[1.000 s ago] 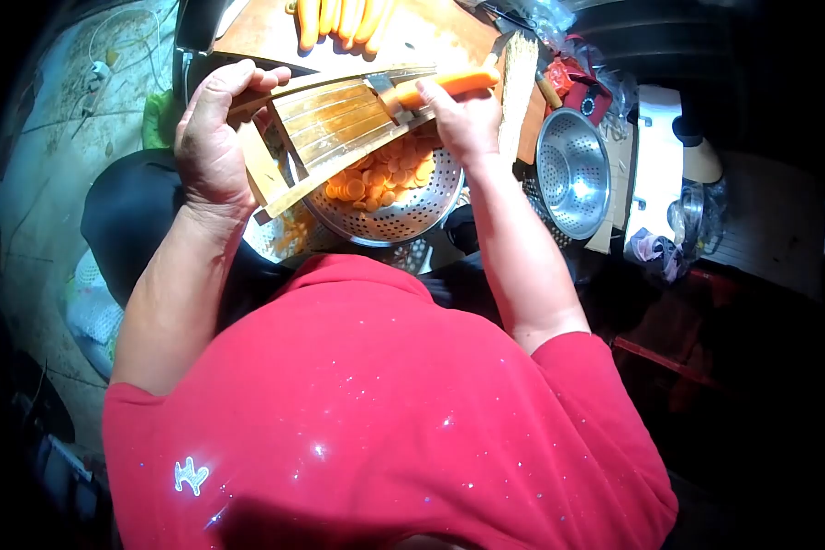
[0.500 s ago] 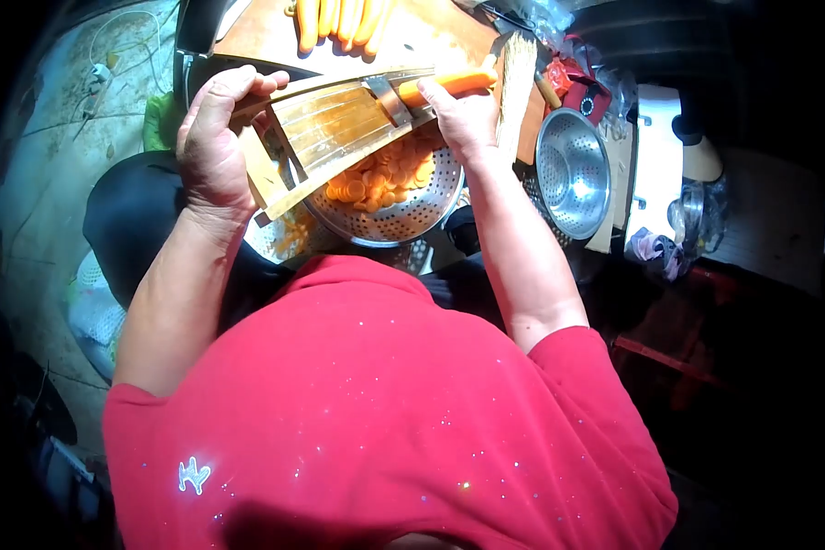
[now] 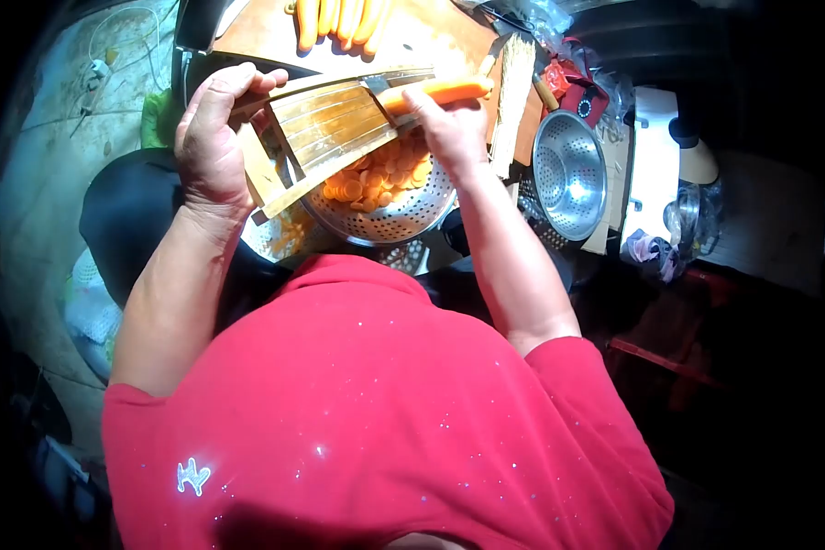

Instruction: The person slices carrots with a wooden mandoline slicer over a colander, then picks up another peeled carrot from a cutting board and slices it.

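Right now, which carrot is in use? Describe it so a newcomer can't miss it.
Find the slatted wooden slicer above the perforated steel colander holding orange slices. At the slicer's upper-right part, the bare right hand holds a long orange carrot. Unlike the whole carrots lying side by side on the brown board, it's against the slicer.

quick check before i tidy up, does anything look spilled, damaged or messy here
Nothing looks clearly spilled or damaged; the carrot slices sit inside the colander, below the slicer. Only the crumpled plastic at the right looks untidy, bunched loosely.
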A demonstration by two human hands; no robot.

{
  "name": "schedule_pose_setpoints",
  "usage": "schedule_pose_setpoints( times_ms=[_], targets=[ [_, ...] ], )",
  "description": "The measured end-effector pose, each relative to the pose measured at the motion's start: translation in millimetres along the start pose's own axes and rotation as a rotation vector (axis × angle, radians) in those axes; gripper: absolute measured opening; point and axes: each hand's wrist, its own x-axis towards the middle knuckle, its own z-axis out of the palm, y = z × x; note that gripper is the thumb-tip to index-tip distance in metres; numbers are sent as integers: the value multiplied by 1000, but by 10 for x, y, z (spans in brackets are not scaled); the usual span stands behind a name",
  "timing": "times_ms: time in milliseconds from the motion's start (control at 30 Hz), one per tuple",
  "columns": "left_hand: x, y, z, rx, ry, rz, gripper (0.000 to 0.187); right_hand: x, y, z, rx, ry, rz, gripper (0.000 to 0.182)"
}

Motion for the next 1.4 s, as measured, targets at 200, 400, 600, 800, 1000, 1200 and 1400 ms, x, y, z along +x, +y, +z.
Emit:
schedule_pose_setpoints(
  times_ms=[200,400,600,800,1000,1200,1400],
  targets=[
    [2,14,-2,39,-44,9,20,-99,-51,138,96,-26,1,31],
    [-27,21,74,37,-7,12,21,61,51,-17,-36,38,106,28],
    [-28,-20,103,46,0,14,19,-97,-29,71,-64,-20,-109,28],
    [-8,-5,93,35,-31,12,19,96,211,-70,49,29,134,38],
    [-2,-19,66,55,-32,15,20,-171,7,191,162,-25,98,32],
    [0,8,69,38,-16,5,20,171,336,-40,55,38,89,32],
    [-21,-21,94,52,-28,22,19,-217,-11,198,139,-51,-36,31]
  ],
)
